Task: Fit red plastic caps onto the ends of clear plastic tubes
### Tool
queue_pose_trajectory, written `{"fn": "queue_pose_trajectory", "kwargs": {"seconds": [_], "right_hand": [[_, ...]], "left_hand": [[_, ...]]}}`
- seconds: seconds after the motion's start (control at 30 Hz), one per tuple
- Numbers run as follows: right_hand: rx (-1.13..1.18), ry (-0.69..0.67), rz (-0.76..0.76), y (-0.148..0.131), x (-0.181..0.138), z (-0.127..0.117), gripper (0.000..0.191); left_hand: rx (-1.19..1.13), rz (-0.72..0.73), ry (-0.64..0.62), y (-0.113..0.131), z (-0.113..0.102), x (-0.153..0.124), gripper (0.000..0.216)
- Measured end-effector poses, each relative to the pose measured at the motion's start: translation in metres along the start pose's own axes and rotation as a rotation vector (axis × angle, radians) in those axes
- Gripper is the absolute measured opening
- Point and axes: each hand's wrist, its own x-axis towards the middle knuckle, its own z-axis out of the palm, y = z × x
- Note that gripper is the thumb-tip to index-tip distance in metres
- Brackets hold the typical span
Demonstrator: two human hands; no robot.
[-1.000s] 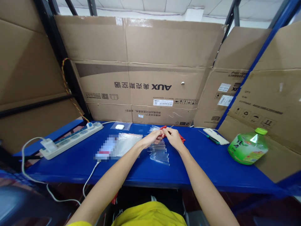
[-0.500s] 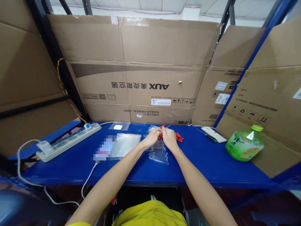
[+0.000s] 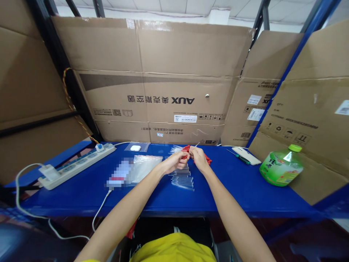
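Observation:
Above the blue tabletop my hands meet, fingertips almost touching. My left hand (image 3: pixel 176 163) is curled closed round a small red piece (image 3: pixel 185 157) that shows at its fingertips. Pinched in my right hand (image 3: pixel 199 158) is a thin rod (image 3: pixel 197 144), its end sticking up past the fingers. Whether rod and red piece are joined, I cannot tell. Below the hands lies a row of thin clear sticks or tubes (image 3: pixel 182 181). Several red pieces (image 3: pixel 208 159) lie beside my right hand, partly covered by it. More thin, pale rods (image 3: pixel 176 148) lie behind my left hand.
Left on the blue table (image 3: pixel 231 196) are a clear plastic bag (image 3: pixel 145 169), a blurred-out phone (image 3: pixel 121 173) on a cable, a power strip (image 3: pixel 81 163) and a white case (image 3: pixel 135 148). Rightward are a green-handled screwdriver (image 3: pixel 242 159), a white flat object (image 3: pixel 247 154) and a green bottle (image 3: pixel 282 167). Cardboard (image 3: pixel 163 47) walls the back.
My left hand has turned and curled, coming slightly lower, and the red piece now shows at its fingertips. My right hand has shifted slightly; its rod points up more steeply.

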Motion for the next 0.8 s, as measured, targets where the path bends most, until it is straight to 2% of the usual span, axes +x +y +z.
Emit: {"fn": "queue_pose_trajectory", "kwargs": {"seconds": [0.1,0.23,0.43,0.63,0.8], "right_hand": [[-0.181,0.032,-0.025,-0.001,0.000,0.000,0.049],[-0.426,0.075,0.038,0.003,0.000,0.005,0.059],[-0.636,0.079,0.003,0.002,-0.001,0.013,0.057],[-0.616,0.072,-0.011,-0.001,-0.002,0.016,0.054],[-0.400,0.131,0.029,0.002,0.001,0.013,0.056]], "left_hand": [[0.107,0.086,0.098,-0.006,-0.002,0.005,0.021],[0.236,0.163,0.214,-0.016,-0.008,0.013,0.018],[0.259,0.237,0.306,-0.016,-0.003,0.015,0.016],[0.173,0.185,0.355,-0.014,0.004,0.015,0.017],[-0.049,0.063,0.243,-0.010,-0.001,0.013,0.013]]}}
